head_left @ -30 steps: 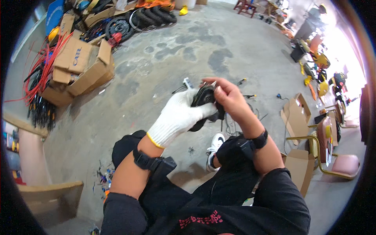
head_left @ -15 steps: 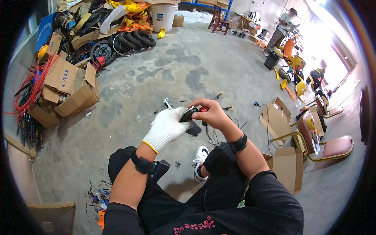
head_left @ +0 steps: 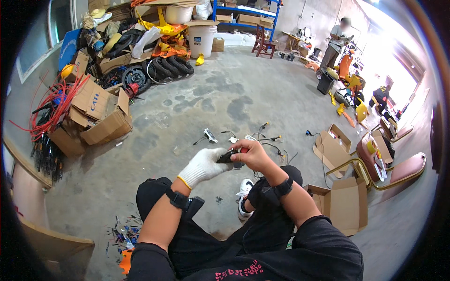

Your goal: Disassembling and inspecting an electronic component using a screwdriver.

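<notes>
My left hand [head_left: 202,166], in a white knit glove with a yellow cuff edge, is closed around a small black part [head_left: 226,157] in front of my knees. My bare right hand [head_left: 258,157] pinches at the right side of the same part, where a bit of red [head_left: 243,150] shows by the fingertips. The fingers hide much of the part, so I cannot tell its exact kind. On the floor just beyond my hands lie a white-and-black device with a lead [head_left: 210,136] and several dark cables [head_left: 272,138] with yellow-tipped connectors.
Flattened and opened cardboard boxes [head_left: 348,206] lie to my right beside a pink-seated chair [head_left: 407,167]. At left stand a torn carton [head_left: 101,114] and red cable coils [head_left: 54,100]. Tires [head_left: 164,70] and a white bucket [head_left: 201,42] are farther back. Two people [head_left: 333,44] are at far right.
The view has tilted up a little, so the room sits lower in the picture. My hands keep hold of the black part; more of the floor items beyond them shows.
</notes>
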